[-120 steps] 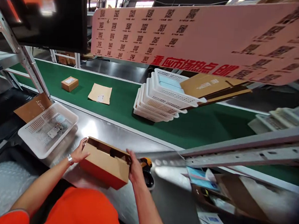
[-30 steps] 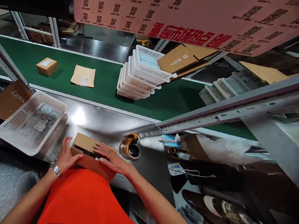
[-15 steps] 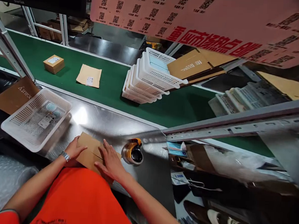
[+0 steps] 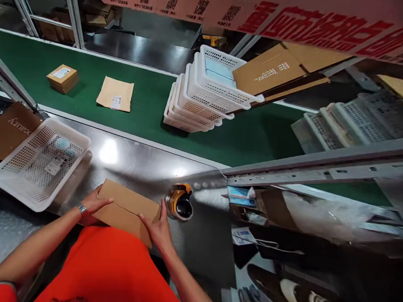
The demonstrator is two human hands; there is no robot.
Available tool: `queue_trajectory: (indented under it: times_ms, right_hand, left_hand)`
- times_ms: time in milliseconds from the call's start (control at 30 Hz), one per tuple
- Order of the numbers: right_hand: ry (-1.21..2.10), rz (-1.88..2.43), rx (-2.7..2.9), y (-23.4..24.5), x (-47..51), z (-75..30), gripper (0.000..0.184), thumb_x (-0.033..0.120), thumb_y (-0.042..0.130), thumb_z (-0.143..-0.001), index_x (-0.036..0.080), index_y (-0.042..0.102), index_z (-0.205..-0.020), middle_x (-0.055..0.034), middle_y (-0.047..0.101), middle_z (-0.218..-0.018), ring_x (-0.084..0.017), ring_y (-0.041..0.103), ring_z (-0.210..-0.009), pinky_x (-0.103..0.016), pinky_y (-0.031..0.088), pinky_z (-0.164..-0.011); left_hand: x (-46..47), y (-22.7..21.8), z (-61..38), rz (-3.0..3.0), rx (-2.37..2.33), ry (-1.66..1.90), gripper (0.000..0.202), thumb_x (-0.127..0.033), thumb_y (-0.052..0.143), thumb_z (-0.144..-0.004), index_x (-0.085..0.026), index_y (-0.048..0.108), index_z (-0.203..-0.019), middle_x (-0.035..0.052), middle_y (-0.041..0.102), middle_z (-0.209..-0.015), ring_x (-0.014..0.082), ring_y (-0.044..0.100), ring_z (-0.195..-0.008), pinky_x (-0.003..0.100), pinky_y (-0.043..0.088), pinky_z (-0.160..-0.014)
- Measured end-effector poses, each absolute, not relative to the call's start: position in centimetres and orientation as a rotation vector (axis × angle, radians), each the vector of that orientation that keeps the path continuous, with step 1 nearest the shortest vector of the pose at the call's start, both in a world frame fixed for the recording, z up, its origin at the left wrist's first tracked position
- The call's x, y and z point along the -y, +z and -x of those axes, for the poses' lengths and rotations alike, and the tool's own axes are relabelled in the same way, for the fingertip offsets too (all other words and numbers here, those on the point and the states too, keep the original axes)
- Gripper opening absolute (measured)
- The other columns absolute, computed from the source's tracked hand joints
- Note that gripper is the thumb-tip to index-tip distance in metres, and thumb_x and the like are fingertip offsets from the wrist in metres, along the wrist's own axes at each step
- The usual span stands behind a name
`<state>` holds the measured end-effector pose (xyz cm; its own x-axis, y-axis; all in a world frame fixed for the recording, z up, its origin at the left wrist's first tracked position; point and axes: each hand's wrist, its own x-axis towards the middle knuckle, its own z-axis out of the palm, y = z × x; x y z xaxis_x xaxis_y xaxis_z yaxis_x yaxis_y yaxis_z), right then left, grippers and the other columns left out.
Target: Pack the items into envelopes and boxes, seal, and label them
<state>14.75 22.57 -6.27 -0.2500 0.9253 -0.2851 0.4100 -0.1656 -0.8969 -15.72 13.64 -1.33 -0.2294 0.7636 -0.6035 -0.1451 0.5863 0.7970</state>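
At eight o'clock by the edge of the counter, the cardboard box has its top flaps down; no tape shows on the seam. Fingers of the left hand and right hand grip its ends.

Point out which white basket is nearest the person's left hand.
The single basket just left of the left hand, with a label inside it; the other baskets are stacked, farther off.
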Motion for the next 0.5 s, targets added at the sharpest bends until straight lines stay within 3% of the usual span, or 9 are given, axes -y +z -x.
queue_trajectory:
  times_ms: [167,300,400,500]
  right_hand:
    - [1.452,1.541,1.528,-6.7,-23.3,-14.7,0.129,0.070,0.089,-0.071,0.022,0.027,-0.174,-0.0222,0.048,-0.171,-0.037,0.054,-0.153,-0.055,0.049,-0.123]
    - [1.642,1.493,1.383,-7.7,-26.3,-17.9,0.102,0.076,0.069,-0.085,0.021,0.043,-0.167,-0.0215,0.064,-0.157,-0.037,0.069,-0.135,-0.053,0.060,-0.107]
    - [1.239,1.740,1.504,-8.9,-29.6,-20.6,0.098,0.075,0.055,-0.091,0.012,0.042,-0.165,-0.0271,0.063,-0.154,-0.041,0.065,-0.138,-0.055,0.056,-0.110]
    - [0.819,2.003,1.781,-10.2,-32.3,-21.5,0.113,0.064,0.068,-0.084,-0.004,0.031,-0.167,-0.0394,0.060,-0.150,-0.050,0.059,-0.142,-0.059,0.049,-0.116]
  left_hand:
    - [-14.3,-1.0,15.5,-0.605,-1.688,0.901,0.080,-0.062,0.090,-0.069,-0.017,0.070,-0.133,0.0155,0.083,-0.125,0.0350,0.080,-0.110,0.041,0.065,-0.090]
    - [-14.5,-1.4,15.7,-0.611,-1.722,0.881,0.078,-0.062,0.089,-0.071,-0.015,0.071,-0.131,0.0177,0.084,-0.122,0.0384,0.080,-0.112,0.043,0.066,-0.088]
    - [-15.2,-1.7,15.8,-0.660,-1.706,0.887,0.081,-0.063,0.087,-0.072,-0.015,0.069,-0.135,0.0181,0.083,-0.125,0.0378,0.079,-0.114,0.044,0.066,-0.090]
    - [-16.6,-2.1,15.6,-0.727,-1.644,0.890,0.086,-0.063,0.088,-0.069,-0.016,0.068,-0.138,0.0177,0.081,-0.130,0.0360,0.079,-0.115,0.043,0.065,-0.094]
